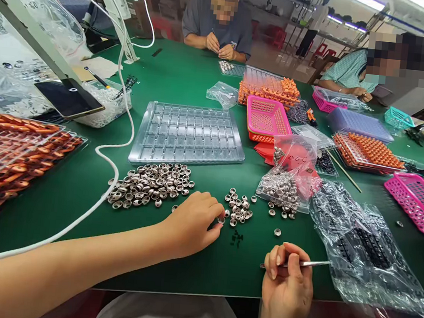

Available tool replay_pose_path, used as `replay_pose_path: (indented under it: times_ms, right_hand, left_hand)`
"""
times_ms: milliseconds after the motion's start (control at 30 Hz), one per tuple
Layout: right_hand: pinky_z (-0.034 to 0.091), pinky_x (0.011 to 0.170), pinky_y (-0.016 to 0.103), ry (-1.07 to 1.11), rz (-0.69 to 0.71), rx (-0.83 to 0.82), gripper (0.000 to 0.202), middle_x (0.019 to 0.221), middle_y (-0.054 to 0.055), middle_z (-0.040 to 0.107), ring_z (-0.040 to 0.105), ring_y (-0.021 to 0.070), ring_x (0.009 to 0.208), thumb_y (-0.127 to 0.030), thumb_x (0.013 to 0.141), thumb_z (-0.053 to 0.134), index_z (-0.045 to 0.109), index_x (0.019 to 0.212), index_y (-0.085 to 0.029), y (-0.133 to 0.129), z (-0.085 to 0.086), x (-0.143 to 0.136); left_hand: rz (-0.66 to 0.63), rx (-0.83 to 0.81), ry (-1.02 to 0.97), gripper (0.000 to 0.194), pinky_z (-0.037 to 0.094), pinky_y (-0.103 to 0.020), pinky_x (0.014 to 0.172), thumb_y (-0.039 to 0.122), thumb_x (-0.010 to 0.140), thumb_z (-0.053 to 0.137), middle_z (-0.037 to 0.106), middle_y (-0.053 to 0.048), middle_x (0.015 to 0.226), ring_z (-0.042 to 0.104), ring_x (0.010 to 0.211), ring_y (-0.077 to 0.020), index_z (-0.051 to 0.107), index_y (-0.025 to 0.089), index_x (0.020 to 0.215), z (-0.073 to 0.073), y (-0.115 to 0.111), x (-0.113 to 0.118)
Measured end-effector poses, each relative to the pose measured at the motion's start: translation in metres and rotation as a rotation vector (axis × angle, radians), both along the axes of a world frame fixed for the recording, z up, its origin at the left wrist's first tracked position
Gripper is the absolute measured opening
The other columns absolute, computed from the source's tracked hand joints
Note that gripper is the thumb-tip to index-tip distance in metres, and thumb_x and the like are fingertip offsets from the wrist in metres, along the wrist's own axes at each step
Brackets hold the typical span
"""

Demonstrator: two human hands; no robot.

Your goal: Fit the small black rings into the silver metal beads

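My left hand [193,225] reaches across the green table, thumb and fingertips closed around a small silvery metal cup [221,220] at the edge of a small group of the same cups [237,209]. A larger pile of these cups [153,184] lies beyond my left wrist. In my right hand [290,281], near the front edge, metal tweezers [314,263] lie between thumb and fingers, one end pointing right. Between both hands are several tiny black pieces [237,238]. One lone cup [277,232] sits just beyond my right hand.
A clear compartment tray [190,134] lies beyond the pile. Pink baskets [268,115], a bag of metal cups [288,186] and a bag of black parts [365,243] are to the right. A white cable [91,207] and orange parts [9,164] lie left. Two people work opposite.
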State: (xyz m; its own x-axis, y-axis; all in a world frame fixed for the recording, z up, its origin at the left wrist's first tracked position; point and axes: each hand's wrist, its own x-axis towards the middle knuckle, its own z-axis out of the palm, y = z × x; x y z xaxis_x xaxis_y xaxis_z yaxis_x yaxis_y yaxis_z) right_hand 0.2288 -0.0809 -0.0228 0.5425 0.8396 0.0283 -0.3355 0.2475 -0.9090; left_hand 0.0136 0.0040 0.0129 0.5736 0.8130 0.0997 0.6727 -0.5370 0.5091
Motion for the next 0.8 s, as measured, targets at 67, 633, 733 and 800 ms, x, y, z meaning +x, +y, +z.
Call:
replay_pose_path:
  times_ms: [67, 633, 733, 800]
  right_hand:
    - [0.034, 0.049, 0.022, -0.022, 0.04, -0.008, 0.02, 0.07, -0.004, 0.053, 0.046, 0.0073, 0.051, -0.037, 0.097, 0.06, 0.069, 0.11, -0.025, 0.0, 0.002, -0.001]
    - [0.042, 0.043, 0.022, -0.295, 0.053, -0.091, 0.048, 0.086, -0.001, 0.071, 0.064, 0.0125, 0.056, -0.028, 0.1, 0.055, 0.053, 0.143, -0.049, -0.006, 0.014, -0.013]
    - [0.053, 0.052, 0.03, -0.241, 0.121, -0.134, 0.029, 0.092, 0.007, 0.077, 0.074, 0.0213, 0.073, -0.031, 0.097, 0.057, 0.073, 0.121, -0.032, -0.006, 0.019, -0.01]
    - [0.06, 0.067, 0.042, -0.169, 0.197, -0.146, 0.036, 0.107, 0.012, 0.079, 0.076, 0.0277, 0.092, -0.035, 0.093, 0.059, 0.072, 0.125, -0.03, -0.005, 0.023, -0.006]
  left_hand:
    - [-0.055, -0.024, -0.053, 0.008, 0.04, -0.036, 0.079, 0.014, 0.09, 0.06, 0.068, -0.002, 0.088, 0.057, 0.086, -0.0208, 0.065, 0.019, 0.092, 0.001, -0.012, -0.001]
    - [-0.162, -0.089, -0.078, 0.005, 0.035, -0.036, 0.075, 0.021, 0.094, 0.069, 0.067, -0.002, 0.086, 0.053, 0.082, -0.0206, 0.064, 0.018, 0.092, -0.019, -0.025, -0.007]
    - [-0.178, -0.061, -0.096, 0.003, 0.035, -0.036, 0.073, 0.019, 0.095, 0.065, 0.066, -0.003, 0.085, 0.052, 0.08, -0.0205, 0.064, 0.019, 0.092, -0.018, -0.025, -0.007]
    - [-0.182, -0.051, -0.115, 0.005, 0.034, -0.036, 0.073, 0.018, 0.097, 0.061, 0.065, -0.003, 0.085, 0.052, 0.08, -0.0204, 0.064, 0.019, 0.093, -0.019, -0.025, -0.007]
